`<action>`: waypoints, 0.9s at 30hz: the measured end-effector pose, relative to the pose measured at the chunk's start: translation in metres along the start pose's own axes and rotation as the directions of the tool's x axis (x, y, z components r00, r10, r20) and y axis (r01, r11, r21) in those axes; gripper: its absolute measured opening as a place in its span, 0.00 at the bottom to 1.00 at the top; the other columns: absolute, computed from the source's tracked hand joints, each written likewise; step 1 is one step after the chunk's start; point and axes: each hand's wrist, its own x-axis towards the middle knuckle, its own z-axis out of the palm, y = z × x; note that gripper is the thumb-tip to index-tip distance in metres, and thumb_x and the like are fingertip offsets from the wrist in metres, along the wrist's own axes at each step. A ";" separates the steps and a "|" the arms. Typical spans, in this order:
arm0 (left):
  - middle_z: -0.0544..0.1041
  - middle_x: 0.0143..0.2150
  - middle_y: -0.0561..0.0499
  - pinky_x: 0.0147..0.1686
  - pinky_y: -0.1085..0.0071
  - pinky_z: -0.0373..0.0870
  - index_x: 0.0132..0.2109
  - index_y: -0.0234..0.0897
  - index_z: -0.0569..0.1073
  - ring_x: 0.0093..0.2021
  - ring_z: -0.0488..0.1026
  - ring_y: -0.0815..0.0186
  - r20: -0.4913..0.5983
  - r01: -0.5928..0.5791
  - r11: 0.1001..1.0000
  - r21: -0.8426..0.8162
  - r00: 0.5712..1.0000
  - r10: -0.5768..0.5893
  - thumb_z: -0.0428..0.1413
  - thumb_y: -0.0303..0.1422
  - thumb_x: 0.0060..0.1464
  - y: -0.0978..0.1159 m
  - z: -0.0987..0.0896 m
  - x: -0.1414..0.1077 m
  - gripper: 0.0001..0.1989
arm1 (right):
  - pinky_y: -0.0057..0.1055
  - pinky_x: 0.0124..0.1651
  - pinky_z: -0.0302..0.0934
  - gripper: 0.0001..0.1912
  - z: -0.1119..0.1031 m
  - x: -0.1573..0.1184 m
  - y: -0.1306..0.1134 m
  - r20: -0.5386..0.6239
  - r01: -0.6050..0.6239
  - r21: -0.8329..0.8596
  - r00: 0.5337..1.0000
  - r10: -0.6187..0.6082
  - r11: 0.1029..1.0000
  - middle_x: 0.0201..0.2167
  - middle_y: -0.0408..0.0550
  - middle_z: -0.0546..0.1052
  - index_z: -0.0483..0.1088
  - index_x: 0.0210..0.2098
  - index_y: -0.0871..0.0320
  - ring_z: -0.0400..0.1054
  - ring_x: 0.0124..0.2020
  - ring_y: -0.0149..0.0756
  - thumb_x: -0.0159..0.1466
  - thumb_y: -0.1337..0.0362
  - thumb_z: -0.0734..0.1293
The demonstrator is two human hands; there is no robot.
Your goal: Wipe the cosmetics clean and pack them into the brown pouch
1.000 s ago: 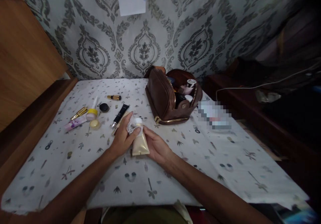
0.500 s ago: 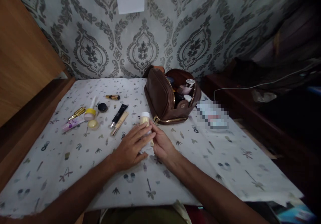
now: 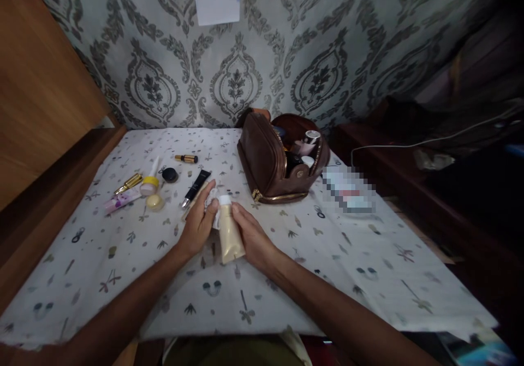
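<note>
A pale yellow squeeze tube point(image 3: 231, 237) with a white cap is held upright over the table, cap upward. My right hand point(image 3: 256, 240) grips it from the right side, fingers closed around it. Between the thumb and fingers of my left hand point(image 3: 198, 225) is a crumpled white tissue point(image 3: 212, 202), close against the tube's capped end. Just behind my left hand lie a black tube point(image 3: 196, 187) and a beige tube, the latter mostly covered by the hand.
An unzipped brown cosmetic bag point(image 3: 266, 155) holding several items stands at the back right. At left lie a black-lidded jar point(image 3: 170, 175), a gold-and-black lipstick point(image 3: 186, 159), a yellow-lidded jar point(image 3: 149, 184), a pinkish tube point(image 3: 121, 200) and other cosmetics. A blurred-out packet point(image 3: 347, 190) lies right.
My left hand has shifted left off the tube, uncovering its body and showing the white tissue. The tube has come nearer to me and slightly left with my right hand.
</note>
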 end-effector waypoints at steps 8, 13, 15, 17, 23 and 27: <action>0.55 0.72 0.44 0.69 0.57 0.48 0.70 0.41 0.52 0.70 0.53 0.58 0.172 0.024 0.996 -0.082 0.985 -0.009 0.43 0.46 0.66 0.005 0.016 -0.022 0.30 | 0.30 0.42 0.66 0.19 -0.001 0.000 -0.009 -0.051 0.131 -0.011 0.990 -0.131 0.991 0.37 0.42 0.78 0.73 0.39 0.51 0.70 0.40 0.36 0.55 0.46 0.72; 0.47 0.74 0.45 0.70 0.52 0.41 0.71 0.45 0.46 0.73 0.41 0.56 0.177 -0.230 0.973 0.027 0.959 0.222 0.40 0.45 0.67 -0.002 0.014 -0.021 0.30 | 0.34 0.41 0.68 0.23 0.000 0.001 -0.013 0.118 -0.045 0.154 0.993 0.027 0.987 0.37 0.44 0.79 0.72 0.43 0.52 0.72 0.43 0.40 0.56 0.44 0.71; 0.48 0.73 0.44 0.69 0.49 0.39 0.71 0.45 0.48 0.73 0.40 0.53 0.154 -0.300 0.949 0.095 0.947 0.284 0.41 0.46 0.67 -0.002 0.010 -0.018 0.30 | 0.33 0.41 0.69 0.22 0.000 0.001 -0.013 0.138 -0.065 0.182 0.990 0.040 0.981 0.38 0.44 0.79 0.73 0.43 0.52 0.72 0.42 0.39 0.55 0.46 0.73; 0.51 0.72 0.41 0.68 0.47 0.42 0.69 0.43 0.50 0.72 0.44 0.52 0.110 -0.294 0.948 0.121 0.953 0.282 0.41 0.46 0.66 0.002 0.008 -0.016 0.29 | 0.32 0.41 0.68 0.20 0.001 0.001 -0.014 0.074 0.003 0.202 0.997 -0.019 0.979 0.37 0.41 0.79 0.73 0.41 0.51 0.72 0.40 0.36 0.52 0.50 0.76; 0.70 0.48 0.46 0.40 0.64 0.71 0.52 0.39 0.63 0.43 0.71 0.61 0.065 0.046 0.998 0.039 0.997 -0.048 0.53 0.44 0.60 0.017 0.011 -0.022 0.18 | 0.27 0.39 0.65 0.20 -0.001 0.005 -0.020 -0.146 0.260 0.041 0.957 -0.252 0.965 0.34 0.38 0.75 0.71 0.39 0.52 0.68 0.34 0.30 0.50 0.55 0.77; 0.70 0.40 0.51 0.31 0.71 0.67 0.45 0.40 0.63 0.32 0.68 0.68 0.174 0.188 0.981 -0.043 0.969 -0.178 0.56 0.42 0.57 0.016 0.015 -0.022 0.15 | 0.25 0.35 0.62 0.22 -0.002 0.004 -0.019 -0.189 0.317 -0.108 0.924 -0.332 0.942 0.32 0.38 0.74 0.71 0.40 0.55 0.65 0.32 0.30 0.49 0.54 0.77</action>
